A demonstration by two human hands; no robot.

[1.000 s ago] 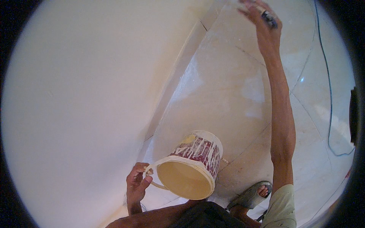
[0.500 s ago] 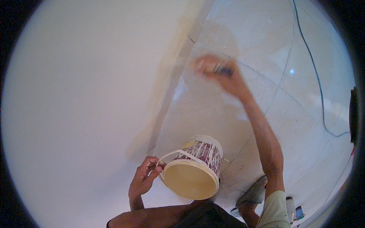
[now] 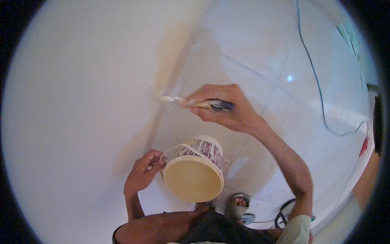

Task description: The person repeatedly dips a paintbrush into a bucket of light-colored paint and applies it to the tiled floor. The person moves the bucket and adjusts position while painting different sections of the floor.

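My right hand (image 3: 231,99), closed, grips a paintbrush (image 3: 221,106) with a dark-ended handle. Its pale bristles point left, toward the low part of the white wall (image 3: 89,101); blur hides whether they touch it. My left hand (image 3: 140,173) pinches the thin white bail handle (image 3: 174,147) of a plastic paint bucket (image 3: 211,151). White paint drips streak the bucket's dark red side. It tilts toward me, showing a cream inside, and I cannot make out any paint in it.
Large pale floor tiles (image 3: 260,44) meet the wall along a slanting skirting strip (image 3: 170,95). A thin cable (image 3: 315,71) runs down the right side to a red piece (image 3: 363,146). My sandaled foot (image 3: 239,208) is below the bucket, beside a black looped cord (image 3: 282,213).
My right hand has come nearer and left, bringing the brush toward the wall's foot. The view has shifted; my left hand still holds the bucket's handle.
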